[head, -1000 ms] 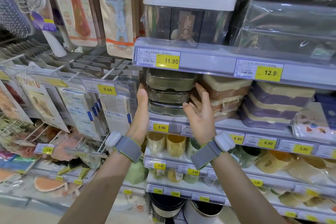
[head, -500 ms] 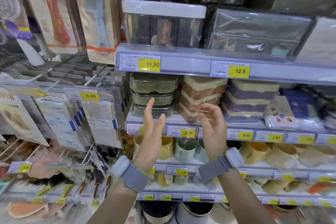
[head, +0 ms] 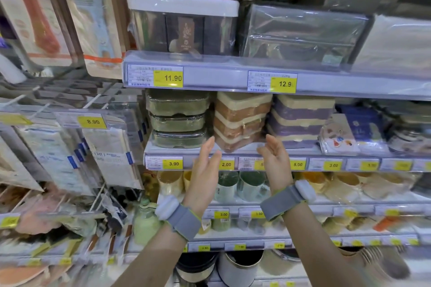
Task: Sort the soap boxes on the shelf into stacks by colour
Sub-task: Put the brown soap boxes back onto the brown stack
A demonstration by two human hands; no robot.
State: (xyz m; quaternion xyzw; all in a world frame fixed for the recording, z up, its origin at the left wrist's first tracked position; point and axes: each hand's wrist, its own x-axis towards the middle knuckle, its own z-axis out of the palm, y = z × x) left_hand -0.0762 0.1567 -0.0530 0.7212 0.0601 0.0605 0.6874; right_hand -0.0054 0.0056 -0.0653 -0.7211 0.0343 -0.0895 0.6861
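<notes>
Left hand [head: 205,177]: raised in front of the shelf edge, palm turned inward toward the other hand; fingers [head: 208,147] straight and close together, holding nothing, tips level with the shelf lip below the brown stack.
Right hand [head: 276,165]: raised opposite the left, palm inward; fingers [head: 271,141] loosely bent and slightly apart, empty, just in front of the shelf lip between the brown and purple stacks.
Wristbands: a grey strap with a white module on the left wrist [head: 179,216] and on the right wrist [head: 286,198].
Shelf [head: 233,148]: second tier from the top in view, fronted by a rail of yellow price tags [head: 173,164].
Green stack [head: 178,117]: three green soap boxes in clear wrap, one on another, at the left end of the shelf.
Brown stack [head: 241,120]: brown boxes with cream lids, piled just right of the green stack, leaning slightly; the exact count cannot be told.
Purple stack [head: 300,119]: purple boxes with cream lids, just right of the brown stack.
Packets [head: 349,130]: flat blue and patterned packs standing right of the purple stack.
Upper shelf: a clear container with a white lid [head: 183,23] beside a film-wrapped box [head: 300,35].
Lower shelf: cups [head: 250,185] in cream, green and amber.
Left display: hanging carded goods [head: 109,149] on pegs, blurred.
</notes>
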